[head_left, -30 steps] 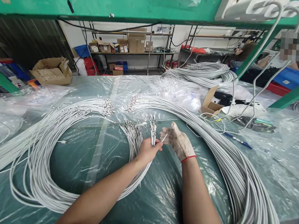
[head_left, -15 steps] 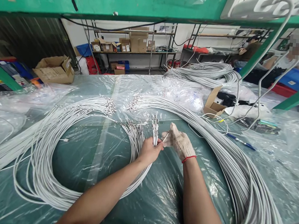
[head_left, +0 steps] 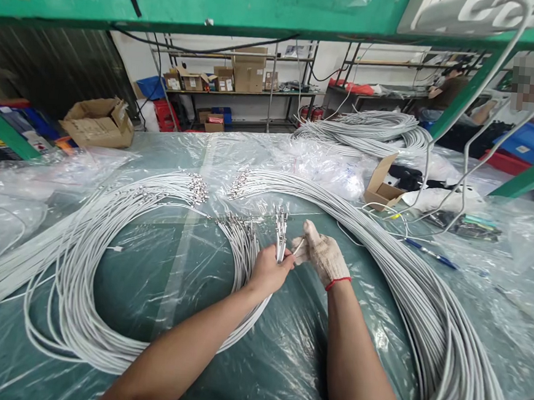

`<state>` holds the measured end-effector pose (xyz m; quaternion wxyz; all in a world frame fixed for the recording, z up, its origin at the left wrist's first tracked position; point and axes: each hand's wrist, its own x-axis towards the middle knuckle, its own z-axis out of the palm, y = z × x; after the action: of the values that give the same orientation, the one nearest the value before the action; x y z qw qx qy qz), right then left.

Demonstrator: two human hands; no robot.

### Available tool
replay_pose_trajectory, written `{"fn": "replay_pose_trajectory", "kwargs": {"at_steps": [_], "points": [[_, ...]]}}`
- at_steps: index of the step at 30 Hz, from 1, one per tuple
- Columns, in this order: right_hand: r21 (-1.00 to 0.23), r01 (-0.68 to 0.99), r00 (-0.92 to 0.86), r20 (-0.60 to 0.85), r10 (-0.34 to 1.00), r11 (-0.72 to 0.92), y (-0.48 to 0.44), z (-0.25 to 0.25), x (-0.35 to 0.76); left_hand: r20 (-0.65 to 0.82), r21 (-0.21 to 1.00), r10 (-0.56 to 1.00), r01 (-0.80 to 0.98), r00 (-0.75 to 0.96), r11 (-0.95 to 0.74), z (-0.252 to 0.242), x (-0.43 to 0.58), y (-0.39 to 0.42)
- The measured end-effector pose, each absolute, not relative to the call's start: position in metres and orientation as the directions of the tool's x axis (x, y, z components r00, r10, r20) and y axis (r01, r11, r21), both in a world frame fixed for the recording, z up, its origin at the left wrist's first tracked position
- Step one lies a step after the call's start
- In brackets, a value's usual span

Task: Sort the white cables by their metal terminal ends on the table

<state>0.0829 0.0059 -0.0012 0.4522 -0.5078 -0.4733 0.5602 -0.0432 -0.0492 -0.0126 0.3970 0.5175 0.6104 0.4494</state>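
Note:
My bare left hand (head_left: 271, 269) is closed around a small bunch of white cables (head_left: 281, 235), whose metal-tipped ends stand up above the fist. In a knitted glove with a red cuff, my right hand (head_left: 324, 254) pinches a single white cable end (head_left: 298, 247) close beside the left thumb. A looped coil of white cables (head_left: 76, 327) lies under my left arm, with a group of its ends (head_left: 239, 228) just left of the left hand. To the right curves a thick bundle of white cables (head_left: 395, 265), its metal tips pointing left.
Clear plastic sheeting (head_left: 305, 351) covers the green table. Further back lie another cable coil (head_left: 365, 130), a small open carton (head_left: 381, 187) and a blue pen (head_left: 432, 253). A green beam (head_left: 194, 3) crosses overhead, with white cords (head_left: 467, 154) hanging at right. Two people sit beyond.
The left hand and its bunch of cables have shifted very slightly to the right. My right hand keeps its pinch at nearly the same spot.

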Motion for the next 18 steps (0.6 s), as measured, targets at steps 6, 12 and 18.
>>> {"fn": "replay_pose_trajectory", "kwargs": {"at_steps": [6,12,18], "points": [[-0.997,0.043,-0.176,-0.071,0.982,-0.065,0.0083,-0.0029,0.0874,-0.016,0.962,0.988,0.265,-0.154,0.057,-0.0131,-0.0424,-0.0489],[-0.991,-0.016,-0.065,-0.131,0.989,-0.132,0.0037,0.0042,0.0834,-0.016,0.963,0.991,0.263,-0.132,0.051,-0.0106,-0.0428,-0.0497],[-0.989,-0.071,-0.079,-0.124,0.989,-0.130,0.0078,-0.0048,0.0895,-0.023,0.965,0.995,0.257,-0.098,0.048,-0.0086,-0.0437,-0.0519]]}}
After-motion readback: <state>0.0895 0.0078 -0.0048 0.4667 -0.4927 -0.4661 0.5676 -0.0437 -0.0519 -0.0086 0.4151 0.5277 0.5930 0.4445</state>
